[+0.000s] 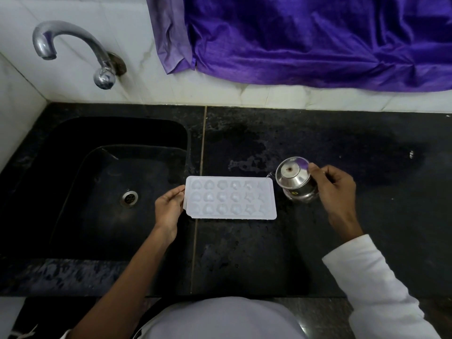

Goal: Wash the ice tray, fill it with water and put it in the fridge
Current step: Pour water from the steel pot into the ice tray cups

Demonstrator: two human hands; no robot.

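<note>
A white ice tray (230,198) with several shaped cavities lies flat on the black counter, just right of the sink. My left hand (169,207) holds the tray's left short edge between fingers and thumb. My right hand (333,188) grips a small lidded steel pot (294,179) that stands at the tray's right end, its spout pointing toward the tray's top right corner. Whether water is in the cavities cannot be told.
A black sink (73,167) with a steel drain (129,198) fills the left side, under a chrome tap (73,48) on the white tiled wall. Purple cloth (305,37) hangs over the wall at the back. Wet patches mark the counter (354,143) behind the tray.
</note>
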